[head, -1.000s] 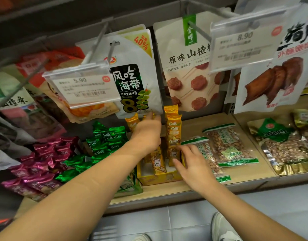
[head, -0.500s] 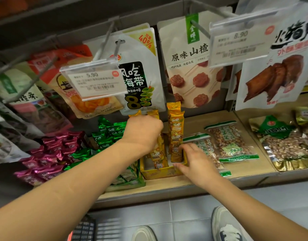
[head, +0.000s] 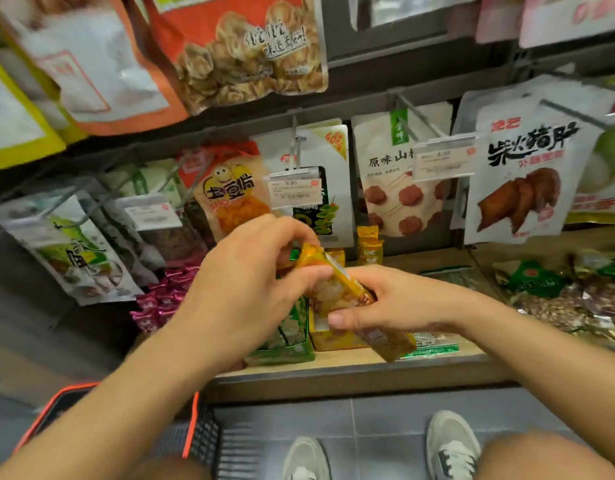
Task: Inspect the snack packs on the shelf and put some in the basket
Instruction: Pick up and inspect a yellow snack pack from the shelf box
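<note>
Head view, looking down past both forearms at a store shelf [head: 351, 375]: one yellow snack pack [head: 337, 294] is lifted clear of the yellow display box [head: 334, 339] and held in the air just in front of it, slanting from upper left down to lower right. This looks like the inspecting step, with nothing yet dropped in the basket [head: 190, 427], which sits on the floor at the lower left, below the left forearm.

To do it well, I would hold the pack by its sealed ends so the printed face and the clear window are uncovered, turn it flat to the eye, and read front and back before deciding. A light pinch is enough, since a thin film pack creases and its contents may crush if squeezed. It should stay over the shelf edge until the check is done, then go down and left to the basket in one hand.

The left hand [head: 243, 289] comes in from the lower left, knuckles up, thumb and fingertips pinching the upper end of the pack. The right hand [head: 413, 303] reaches from the lower right with its fingers curled round the middle and its thumb pressed on the near side. Both are closed on the pack, neither is free
</note>
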The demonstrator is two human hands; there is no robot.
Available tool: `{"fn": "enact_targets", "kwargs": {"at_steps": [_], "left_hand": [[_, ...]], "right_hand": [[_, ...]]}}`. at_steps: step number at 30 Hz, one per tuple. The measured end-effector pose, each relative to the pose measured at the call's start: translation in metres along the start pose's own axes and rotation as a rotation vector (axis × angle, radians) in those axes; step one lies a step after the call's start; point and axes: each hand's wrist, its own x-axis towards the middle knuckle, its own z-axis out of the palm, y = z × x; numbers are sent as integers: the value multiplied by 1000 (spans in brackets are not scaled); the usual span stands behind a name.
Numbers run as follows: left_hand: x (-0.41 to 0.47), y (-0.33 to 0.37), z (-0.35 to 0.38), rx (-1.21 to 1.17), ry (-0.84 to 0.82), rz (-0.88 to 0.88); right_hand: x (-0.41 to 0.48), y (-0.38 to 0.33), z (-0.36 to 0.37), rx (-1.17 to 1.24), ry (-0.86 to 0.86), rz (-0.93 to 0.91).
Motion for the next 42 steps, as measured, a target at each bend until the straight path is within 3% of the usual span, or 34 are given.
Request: {"fn": "enact_targets", "kwargs": {"at_steps": [7, 13, 22, 27, 33, 38, 42], "left_hand": [[-8, 13, -12, -898, 203, -367], [-22, -3, -6, -1230, 356, -647], [-36, -19, -7, -1332, 336, -697], [-36, -19, 0, -1505, 402, -767], [-40, -16, -3, -1577, 261, -683], [-38, -18, -5, -1585, 402, -684], [-39, -32, -14, -1762, 496, -665]], "right_hand": [[-27, -66, 9, 204, -33, 45], [-32, -89, 38, 219, 96, 80], [-35, -83, 54, 553, -22, 230], [-29, -88, 64, 462, 91, 208], [-26, -87, 72, 462, 131, 166], [-29, -79, 72, 665, -50, 272], [-32, -76, 66, 607, -113, 320]]}}
